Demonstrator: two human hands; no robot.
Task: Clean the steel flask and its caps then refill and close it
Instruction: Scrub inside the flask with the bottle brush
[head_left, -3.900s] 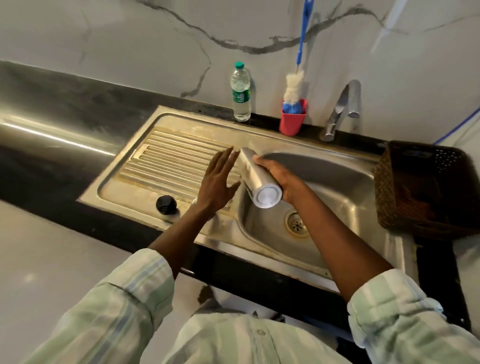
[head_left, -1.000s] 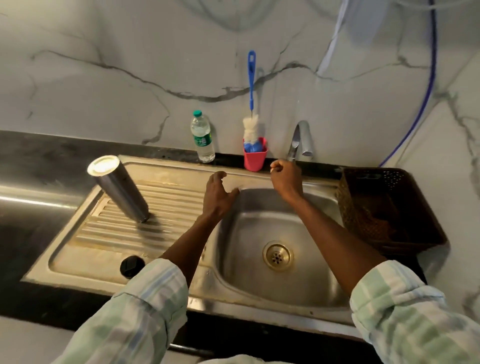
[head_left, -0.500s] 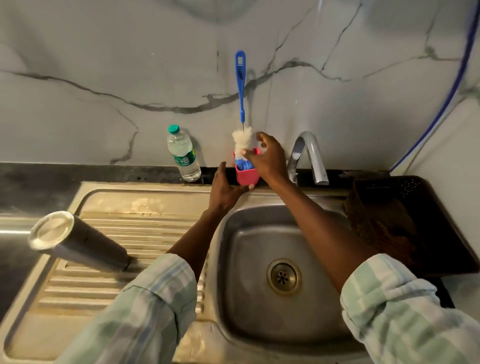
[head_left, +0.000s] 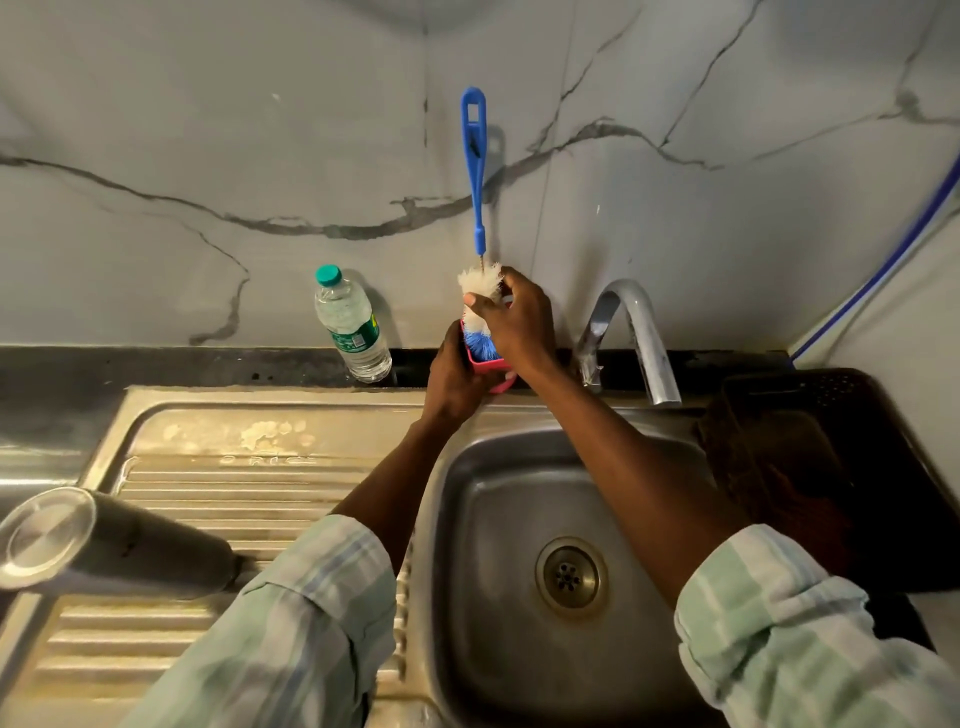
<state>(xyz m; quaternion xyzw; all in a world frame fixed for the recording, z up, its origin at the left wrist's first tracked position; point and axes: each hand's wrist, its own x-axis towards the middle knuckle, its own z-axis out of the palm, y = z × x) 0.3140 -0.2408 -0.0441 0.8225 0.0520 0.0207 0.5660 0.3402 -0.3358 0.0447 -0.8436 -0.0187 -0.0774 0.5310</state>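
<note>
Your steel flask (head_left: 114, 545) stands upside down on the drainboard, left of the sink (head_left: 519, 649) basin. Behind the basin, beside the tap (head_left: 631, 332), your left hand (head_left: 457, 379) grips the red cup (head_left: 491, 371) — your right hand (head_left: 519, 322) pinches the bristles of the bottle brush (head_left: 475, 171) standing in it.

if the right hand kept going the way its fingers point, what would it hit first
Its fingers already touch it: the right hand pinches the white bristles of the bottle brush in the red cup.
</note>
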